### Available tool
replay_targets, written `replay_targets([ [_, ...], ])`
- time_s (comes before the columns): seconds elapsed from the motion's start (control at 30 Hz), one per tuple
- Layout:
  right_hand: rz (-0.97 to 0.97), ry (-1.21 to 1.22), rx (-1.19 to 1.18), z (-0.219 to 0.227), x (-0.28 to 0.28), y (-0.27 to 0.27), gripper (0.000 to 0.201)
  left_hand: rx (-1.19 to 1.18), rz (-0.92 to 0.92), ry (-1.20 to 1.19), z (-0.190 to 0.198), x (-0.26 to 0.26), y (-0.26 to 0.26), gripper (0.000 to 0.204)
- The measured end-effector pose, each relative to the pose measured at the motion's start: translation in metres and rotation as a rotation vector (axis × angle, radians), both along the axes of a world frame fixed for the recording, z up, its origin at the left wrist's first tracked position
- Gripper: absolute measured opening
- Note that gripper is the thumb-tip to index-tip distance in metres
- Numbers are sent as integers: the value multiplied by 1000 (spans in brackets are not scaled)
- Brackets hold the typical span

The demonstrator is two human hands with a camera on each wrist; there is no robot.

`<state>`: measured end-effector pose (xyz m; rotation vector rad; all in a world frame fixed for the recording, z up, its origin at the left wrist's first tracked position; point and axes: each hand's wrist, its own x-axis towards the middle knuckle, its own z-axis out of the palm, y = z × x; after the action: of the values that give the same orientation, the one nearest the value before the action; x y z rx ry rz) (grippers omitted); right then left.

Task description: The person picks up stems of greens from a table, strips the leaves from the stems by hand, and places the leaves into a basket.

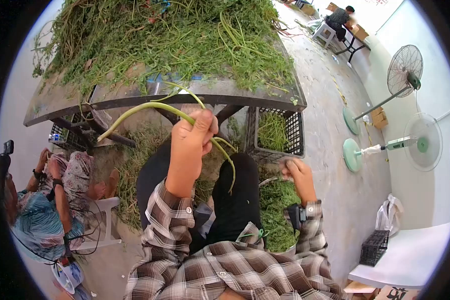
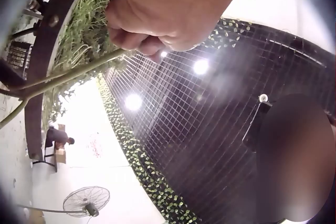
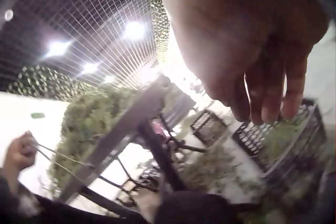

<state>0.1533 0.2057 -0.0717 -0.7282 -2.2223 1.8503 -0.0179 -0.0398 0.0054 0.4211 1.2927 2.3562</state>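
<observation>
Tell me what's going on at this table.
A person in a checked shirt grips a long green stem in the left hand. The right hand is off to the side, fingers loose, with nothing visible in it, near a black crate of cut stems and a pile of leafy bits. A big heap of greens covers much of the table. Someone else sits nearby.

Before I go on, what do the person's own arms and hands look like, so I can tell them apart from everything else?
Both arms wear long plaid sleeves in brown, white and dark tones, the left sleeve and right sleeve alike, with a pale button at each cuff. A dark, boxy device sits at each wrist. The left hand and right hand are gloveless.
</observation>
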Motion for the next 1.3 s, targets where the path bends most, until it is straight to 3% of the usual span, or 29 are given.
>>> replay_targets([
  [0.2,323,210,-93,81,-98,-64,30,-182,-152,63,7,6,2,31],
  [0.33,453,246,-163,94,-126,-83,28,-236,-270,204,2,7,5,29],
  [0.47,461,219,-346,102,-131,-97,23,-239,-247,231,3,9,5,29],
  [0.57,355,382,-314,96,-127,-88,18,-231,-193,154,2,6,2,29],
  [0.63,116,441,-348,101,-122,-81,17,-232,-155,122,3,3,-1,29],
  [0.7,107,467,-412,92,-117,-68,18,-143,-59,61,7,3,-2,28],
  [0.8,235,213,-191,89,-104,-65,20,-113,-64,9,6,2,-3,27],
  [0.83,232,213,-191,82,-103,-69,20,-106,-81,-13,6,2,-3,27],
  [0.9,417,454,236,62,-106,-81,21,-110,-91,-8,5,3,-1,28],
  [1.03,533,267,55,57,-101,-86,20,-127,-117,42,1,0,-1,25],
  [1.17,476,260,119,60,-102,-84,17,-114,-48,30,3,4,3,17],
  [1.3,365,365,218,68,-101,-90,17,-312,-69,183,0,5,5,18],
])
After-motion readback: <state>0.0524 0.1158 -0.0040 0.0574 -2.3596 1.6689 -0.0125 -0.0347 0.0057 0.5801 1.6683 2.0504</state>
